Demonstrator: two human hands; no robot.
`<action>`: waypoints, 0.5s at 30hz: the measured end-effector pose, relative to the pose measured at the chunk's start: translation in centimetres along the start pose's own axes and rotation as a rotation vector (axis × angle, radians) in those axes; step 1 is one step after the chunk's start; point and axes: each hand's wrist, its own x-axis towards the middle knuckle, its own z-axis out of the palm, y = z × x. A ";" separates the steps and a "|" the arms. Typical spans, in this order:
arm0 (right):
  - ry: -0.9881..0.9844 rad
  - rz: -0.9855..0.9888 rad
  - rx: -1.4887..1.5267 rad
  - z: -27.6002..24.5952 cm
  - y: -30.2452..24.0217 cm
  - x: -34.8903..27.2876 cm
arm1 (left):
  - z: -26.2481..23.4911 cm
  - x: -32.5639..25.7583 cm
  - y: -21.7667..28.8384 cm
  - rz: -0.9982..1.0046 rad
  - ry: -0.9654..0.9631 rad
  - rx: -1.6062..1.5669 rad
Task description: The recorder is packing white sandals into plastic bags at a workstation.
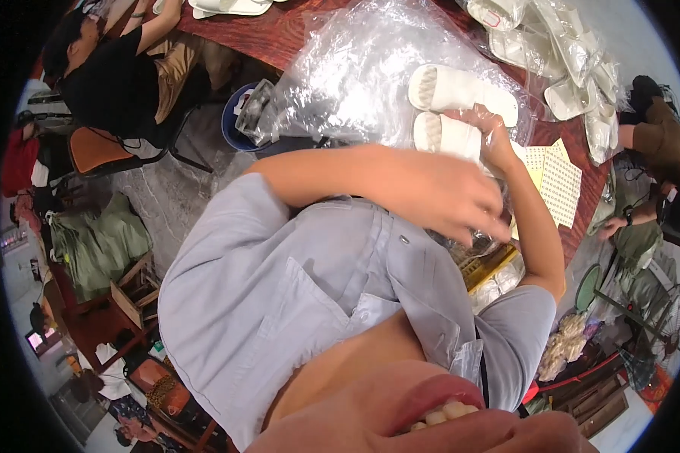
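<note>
A pair of white slippers lies at the table's near edge, partly over clear plastic bags (355,64). The far slipper (468,88) rests sole down, its ridged strap toward the left. My right hand (491,134) is closed at the plain end of the near slipper (434,134), fingertips reaching toward the far one. My left hand (449,198) crosses in front of my body, nearer to me than the slippers. Its fingers point right and down, smeared by motion, above a yellow basket (494,268) that holds clear plastic; whether they hold anything is unclear.
Sheets of small yellowish stickers (559,185) lie right of my right hand on the red-brown table (276,36). Bagged white slippers (574,57) pile up at the far right. A blue bin (236,124) stands left of the table. People sit left (102,83) and right (661,140).
</note>
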 end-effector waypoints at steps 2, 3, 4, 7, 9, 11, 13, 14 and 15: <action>0.067 0.011 -0.114 -0.2 2.7 -0.9 | -4.9 -2.4 0.8 -0.159 0.236 0.208; 0.118 0.017 -0.237 -0.1 3.6 -1.4 | -7.1 -4.0 0.3 -0.282 0.363 0.314; 0.094 -0.141 -0.482 -0.2 1.8 -1.1 | -9.4 -6.3 -0.7 -0.389 0.478 0.652; 0.122 -0.168 -0.467 -0.4 3.2 -1.2 | -13.1 -9.0 -2.1 -1.018 0.654 0.734; 0.106 -0.240 -0.541 -0.2 2.9 -0.6 | -13.2 -14.9 -7.4 -0.996 0.676 0.591; 0.116 -0.293 -0.621 -0.1 2.5 -0.6 | -12.4 -15.0 -8.6 -1.159 0.751 -0.028; 0.181 -0.342 -0.608 0.2 2.0 -1.0 | -11.4 -14.0 -8.6 -1.192 0.742 0.092; 0.185 -0.334 -0.608 -0.1 2.0 -1.1 | -10.9 -13.3 -8.6 -1.221 0.730 0.205; 0.255 -0.401 -0.642 -0.5 2.0 -1.0 | -10.6 -13.2 -9.0 -1.220 0.722 0.199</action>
